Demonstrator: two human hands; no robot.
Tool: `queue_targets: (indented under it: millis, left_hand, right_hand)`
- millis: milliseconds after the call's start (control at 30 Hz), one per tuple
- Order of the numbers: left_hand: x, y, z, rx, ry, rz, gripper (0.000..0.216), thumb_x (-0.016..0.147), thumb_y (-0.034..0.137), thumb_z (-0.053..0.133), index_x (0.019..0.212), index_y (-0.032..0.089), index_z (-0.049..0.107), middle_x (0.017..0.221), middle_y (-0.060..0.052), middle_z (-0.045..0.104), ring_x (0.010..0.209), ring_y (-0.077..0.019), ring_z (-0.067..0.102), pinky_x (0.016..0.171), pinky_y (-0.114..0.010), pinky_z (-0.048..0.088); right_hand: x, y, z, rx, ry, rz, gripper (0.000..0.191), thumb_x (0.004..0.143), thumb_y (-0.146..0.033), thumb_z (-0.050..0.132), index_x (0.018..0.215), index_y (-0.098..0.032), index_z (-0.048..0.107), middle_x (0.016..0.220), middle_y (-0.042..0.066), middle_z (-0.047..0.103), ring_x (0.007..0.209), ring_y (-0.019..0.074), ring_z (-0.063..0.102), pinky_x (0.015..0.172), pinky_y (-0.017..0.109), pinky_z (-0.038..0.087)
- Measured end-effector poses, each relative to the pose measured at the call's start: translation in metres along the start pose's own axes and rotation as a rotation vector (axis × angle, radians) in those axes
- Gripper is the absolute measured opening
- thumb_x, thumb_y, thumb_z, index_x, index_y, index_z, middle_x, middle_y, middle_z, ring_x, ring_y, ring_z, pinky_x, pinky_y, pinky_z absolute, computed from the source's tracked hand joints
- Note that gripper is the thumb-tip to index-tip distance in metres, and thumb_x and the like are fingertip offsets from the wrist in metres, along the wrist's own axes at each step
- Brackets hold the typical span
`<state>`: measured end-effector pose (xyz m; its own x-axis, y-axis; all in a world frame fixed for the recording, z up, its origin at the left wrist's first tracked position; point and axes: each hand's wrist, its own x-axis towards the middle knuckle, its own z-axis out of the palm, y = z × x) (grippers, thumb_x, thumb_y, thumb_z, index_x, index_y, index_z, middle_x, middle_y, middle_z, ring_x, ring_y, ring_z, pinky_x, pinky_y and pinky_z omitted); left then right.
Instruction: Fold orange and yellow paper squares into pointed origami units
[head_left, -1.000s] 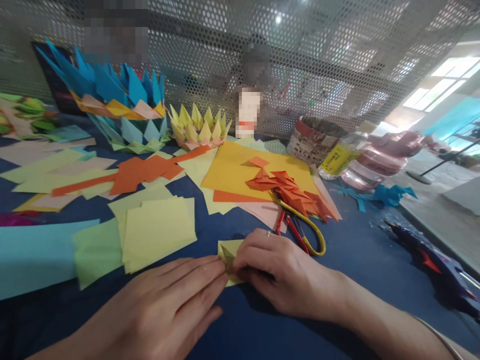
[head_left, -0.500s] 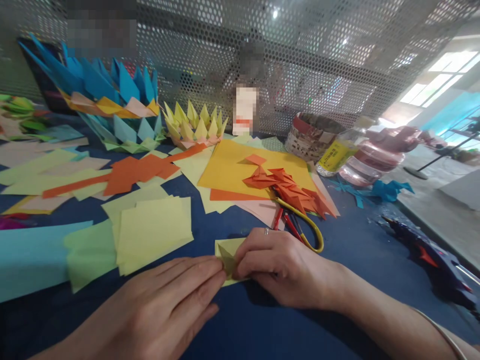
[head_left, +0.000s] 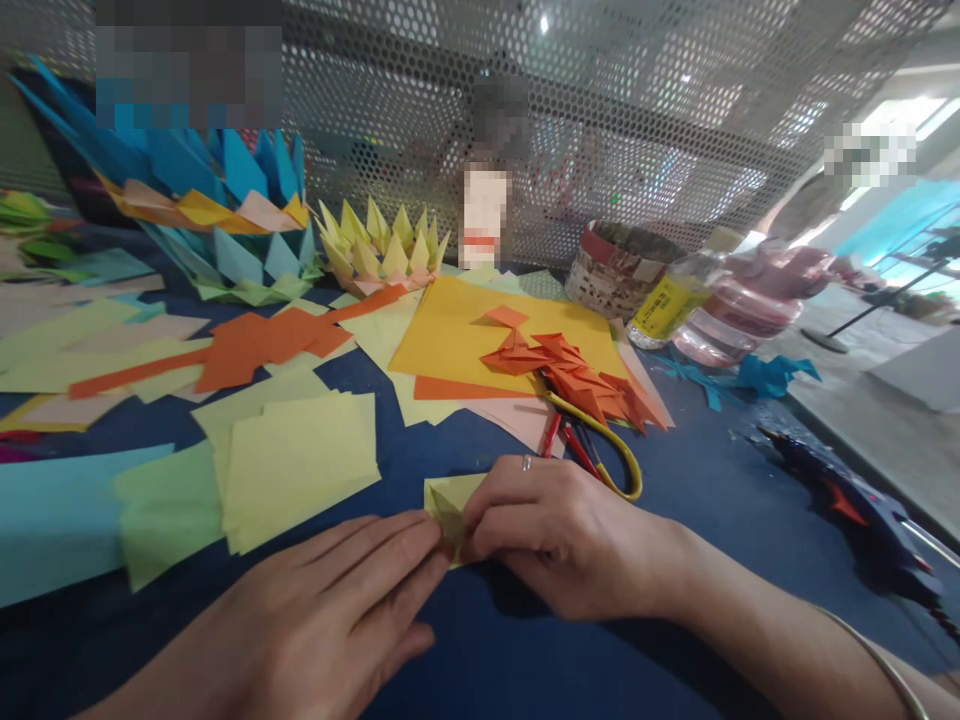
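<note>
A small piece of pale yellow paper (head_left: 450,505), partly folded, lies on the dark blue table in front of me. My right hand (head_left: 540,530) pinches its right side, with thumb and fingers curled together over the fold. From the left, my left hand (head_left: 337,600) reaches in with long, straight fingers lying flat, their tips touching the paper's left edge. Both hands cover much of the lower part of the sheet. Just left of them is a stack of pale yellow paper squares (head_left: 300,460). Scissors with red and yellow handles (head_left: 626,445) rest beyond my right hand.
Folded orange paper pieces (head_left: 577,370) lie on a yellow sheet (head_left: 442,325). Blue (head_left: 187,165) and yellow (head_left: 382,245) pointed paper constructions stand behind. A glue gun (head_left: 847,505), a bottle with a yellow label (head_left: 664,305) and a round container (head_left: 615,270) are at right.
The view has shifted slightly, so the table items sit a little farther left. Both hands keep nearly the same place on the paper. A person now shows near the window at right.
</note>
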<state>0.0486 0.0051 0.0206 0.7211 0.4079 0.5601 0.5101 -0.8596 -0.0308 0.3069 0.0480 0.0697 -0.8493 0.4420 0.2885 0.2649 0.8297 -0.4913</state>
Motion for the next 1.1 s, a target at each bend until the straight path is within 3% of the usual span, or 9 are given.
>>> queue_targets:
  millis: [67, 200, 300, 433, 633, 767, 933, 1000, 1100]
  left_hand:
    - [-0.001, 0.000, 0.001, 0.032, -0.006, 0.010, 0.037, 0.111, 0.025, 0.038, 0.126, 0.019, 0.072, 0.124, -0.003, 0.080, 0.109, -0.0205, 0.079, 0.093, -0.027, 0.067]
    - [0.002, -0.001, 0.001, 0.108, 0.063, 0.083, 0.036, 0.114, 0.024, 0.036, 0.118, 0.016, 0.071, 0.110, -0.004, 0.083, 0.093, -0.0194, 0.083, 0.078, -0.029, 0.069]
    - [0.004, 0.000, 0.002, 0.142, 0.072, 0.060, 0.036, 0.115, 0.022, 0.035, 0.117, 0.015, 0.070, 0.110, -0.003, 0.083, 0.097, -0.0190, 0.082, 0.081, -0.030, 0.067]
    - [0.005, 0.001, 0.000, 0.128, 0.084, 0.083, 0.038, 0.115, 0.024, 0.033, 0.121, 0.016, 0.070, 0.115, -0.001, 0.082, 0.101, -0.0169, 0.081, 0.083, -0.028, 0.065]
    - [0.010, 0.000, -0.005, 0.151, 0.113, 0.086, 0.036, 0.115, 0.024, 0.036, 0.110, 0.018, 0.072, 0.103, 0.002, 0.084, 0.090, -0.0136, 0.081, 0.081, -0.025, 0.062]
    - [0.011, 0.001, -0.005, 0.139, 0.122, 0.063, 0.035, 0.115, 0.025, 0.039, 0.109, 0.018, 0.072, 0.104, 0.001, 0.084, 0.089, -0.0133, 0.081, 0.079, -0.023, 0.062]
    - [0.007, 0.004, -0.004, 0.114, 0.125, 0.014, 0.036, 0.114, 0.024, 0.037, 0.108, 0.015, 0.071, 0.104, -0.002, 0.084, 0.090, -0.0149, 0.082, 0.081, -0.025, 0.064]
    - [0.004, 0.005, -0.003, 0.118, 0.112, 0.039, 0.033, 0.113, 0.022, 0.039, 0.109, 0.014, 0.071, 0.106, -0.003, 0.084, 0.091, -0.0154, 0.082, 0.081, -0.025, 0.065]
    - [0.000, 0.006, -0.001, 0.117, 0.115, 0.050, 0.031, 0.111, 0.023, 0.043, 0.110, 0.014, 0.073, 0.109, -0.004, 0.084, 0.096, -0.0161, 0.081, 0.087, -0.025, 0.065]
  right_hand:
    - [0.001, -0.001, 0.000, -0.012, 0.010, -0.020, 0.026, 0.095, 0.002, 0.052, 0.096, -0.015, 0.073, 0.103, 0.010, 0.077, 0.094, 0.0178, 0.071, 0.082, 0.028, 0.058]
    - [0.001, -0.002, -0.002, -0.087, -0.010, -0.070, 0.031, 0.095, 0.000, 0.048, 0.108, -0.012, 0.074, 0.100, 0.011, 0.076, 0.090, 0.0201, 0.068, 0.079, 0.032, 0.057]
    - [-0.001, -0.003, -0.003, -0.153, -0.061, -0.075, 0.032, 0.095, -0.002, 0.049, 0.111, -0.014, 0.073, 0.102, 0.010, 0.075, 0.089, 0.0206, 0.066, 0.078, 0.034, 0.057]
    - [-0.002, -0.006, -0.003, -0.259, -0.122, -0.075, 0.025, 0.094, -0.004, 0.052, 0.099, -0.014, 0.075, 0.101, 0.009, 0.073, 0.091, 0.0219, 0.064, 0.078, 0.037, 0.056]
    - [0.001, -0.015, -0.003, -0.443, -0.133, -0.127, 0.024, 0.102, -0.013, 0.053, 0.087, -0.015, 0.072, 0.101, 0.006, 0.073, 0.089, 0.0218, 0.059, 0.071, 0.040, 0.048]
    - [0.001, -0.016, -0.005, -0.482, -0.117, -0.126, 0.028, 0.099, -0.009, 0.054, 0.075, -0.019, 0.065, 0.085, 0.004, 0.068, 0.080, 0.0202, 0.053, 0.069, 0.038, 0.044]
    - [-0.001, -0.011, -0.007, -0.457, -0.089, -0.140, 0.026, 0.092, -0.007, 0.053, 0.072, -0.020, 0.063, 0.078, 0.004, 0.065, 0.077, 0.0208, 0.052, 0.069, 0.038, 0.046]
    - [-0.002, -0.008, -0.007, -0.413, -0.021, -0.154, 0.026, 0.091, -0.005, 0.050, 0.075, -0.018, 0.066, 0.079, 0.005, 0.066, 0.079, 0.0213, 0.055, 0.070, 0.037, 0.048]
    - [-0.002, -0.003, -0.007, -0.369, 0.055, -0.103, 0.034, 0.090, 0.000, 0.045, 0.102, -0.016, 0.073, 0.100, 0.008, 0.072, 0.094, 0.0218, 0.061, 0.082, 0.036, 0.052]
